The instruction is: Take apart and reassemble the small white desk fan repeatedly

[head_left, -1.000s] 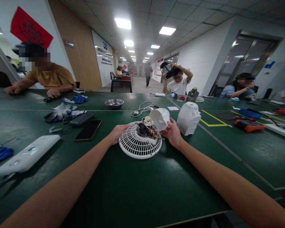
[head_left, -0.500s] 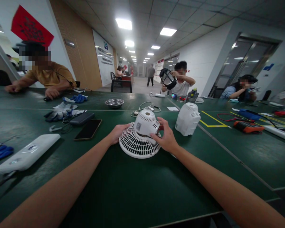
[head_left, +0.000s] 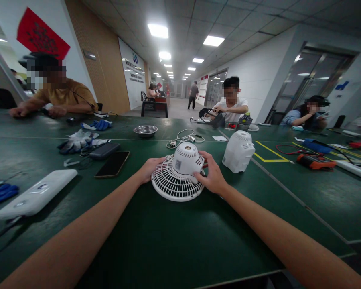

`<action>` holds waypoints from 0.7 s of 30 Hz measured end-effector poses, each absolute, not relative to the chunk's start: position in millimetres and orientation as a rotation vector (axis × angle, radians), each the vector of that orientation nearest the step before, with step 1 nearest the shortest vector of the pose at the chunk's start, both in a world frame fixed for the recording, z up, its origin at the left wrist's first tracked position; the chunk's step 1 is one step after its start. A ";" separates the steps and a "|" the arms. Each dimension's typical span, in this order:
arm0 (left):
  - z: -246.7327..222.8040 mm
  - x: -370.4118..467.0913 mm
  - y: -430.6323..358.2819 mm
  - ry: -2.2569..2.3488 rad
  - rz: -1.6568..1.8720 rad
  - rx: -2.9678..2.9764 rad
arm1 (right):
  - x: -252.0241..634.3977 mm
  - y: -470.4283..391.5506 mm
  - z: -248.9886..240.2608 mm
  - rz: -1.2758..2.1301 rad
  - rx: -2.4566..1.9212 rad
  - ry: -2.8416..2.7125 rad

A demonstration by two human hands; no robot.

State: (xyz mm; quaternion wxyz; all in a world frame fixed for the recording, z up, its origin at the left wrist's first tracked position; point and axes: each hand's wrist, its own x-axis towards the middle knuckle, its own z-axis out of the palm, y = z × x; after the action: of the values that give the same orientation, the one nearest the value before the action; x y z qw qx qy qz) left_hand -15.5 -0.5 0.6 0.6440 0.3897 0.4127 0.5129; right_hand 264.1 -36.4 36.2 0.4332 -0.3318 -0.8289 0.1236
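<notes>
A round white slatted grille (head_left: 168, 182) lies on the green table, with a white domed motor housing (head_left: 188, 159) on top of it. My left hand (head_left: 150, 169) grips the grille's left edge, its fingertips partly hidden behind the rim. My right hand (head_left: 212, 172) is curled round the right side of the housing, thumb in front and fingers behind. A label shows on the housing's front. To the right, a second white housing (head_left: 238, 151) stands upright on the table, touched by neither hand.
Behind the grille lie a white cable (head_left: 185, 138) and a metal bowl (head_left: 145, 131). At left are a phone (head_left: 112, 164), a dark power bank (head_left: 104, 151), gloves (head_left: 80, 141) and a white device (head_left: 36, 193). An orange meter (head_left: 315, 162) is at right. People sit across the table.
The domed housing has shifted slightly right and tilted a little on the grille, my right hand moving with it. Across the table, a person has lowered a black headset.
</notes>
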 end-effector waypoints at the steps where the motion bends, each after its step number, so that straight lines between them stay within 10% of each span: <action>1: -0.5 -15.5 0.6 0.955 1.164 0.905 | 264.2 -36.4 36.2 0.323 -0.831 -2.075; 21: 43.8 9.4 -42.0 1.150 1.084 2.352 | 272.8 -33.4 42.5 0.344 -0.708 -2.146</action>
State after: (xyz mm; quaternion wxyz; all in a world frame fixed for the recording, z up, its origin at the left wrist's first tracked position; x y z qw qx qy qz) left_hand 9.4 -42.0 43.8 0.1534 0.8203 0.4009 0.3780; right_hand 272.8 -33.4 42.5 0.4151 -0.2819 -0.8541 0.1368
